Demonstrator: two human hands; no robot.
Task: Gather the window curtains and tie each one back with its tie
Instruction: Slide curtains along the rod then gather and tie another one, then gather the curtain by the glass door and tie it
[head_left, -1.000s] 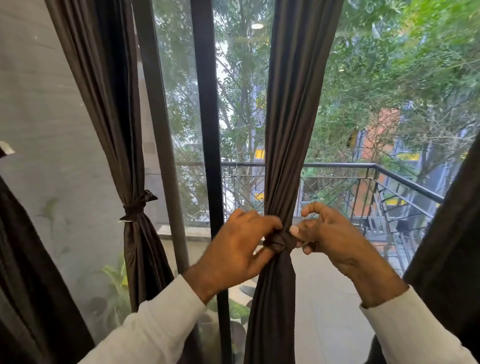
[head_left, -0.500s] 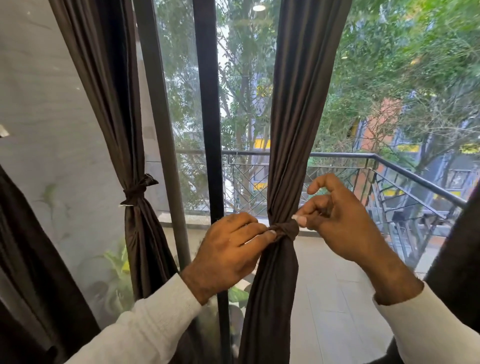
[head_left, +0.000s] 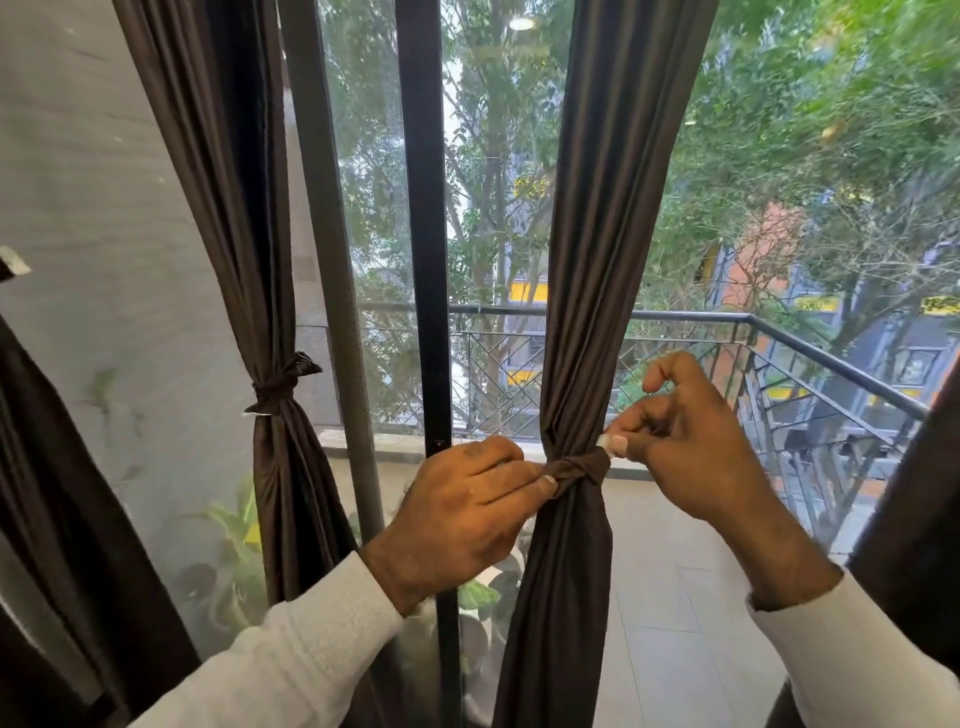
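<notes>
A dark brown curtain (head_left: 608, 218) hangs gathered in the middle of the window, cinched by a matching tie (head_left: 576, 470) knotted around it. My left hand (head_left: 457, 519) pinches the tie's left end between thumb and fingers. My right hand (head_left: 680, 441) pinches its right end, whose white tip shows at my fingertips. A second brown curtain (head_left: 244, 208) hangs to the left, bound by its own knotted tie (head_left: 278, 387).
A black window frame post (head_left: 423, 260) stands just left of the middle curtain. More dark curtain fabric hangs at the far left (head_left: 57, 493) and far right (head_left: 914, 519). Beyond the glass are a balcony railing (head_left: 779, 338), tiled floor and potted plants (head_left: 234, 545).
Both hands have drawn slightly apart along the tie, and the knot looks tighter. My right hand has risen a little and the view has shifted upward.
</notes>
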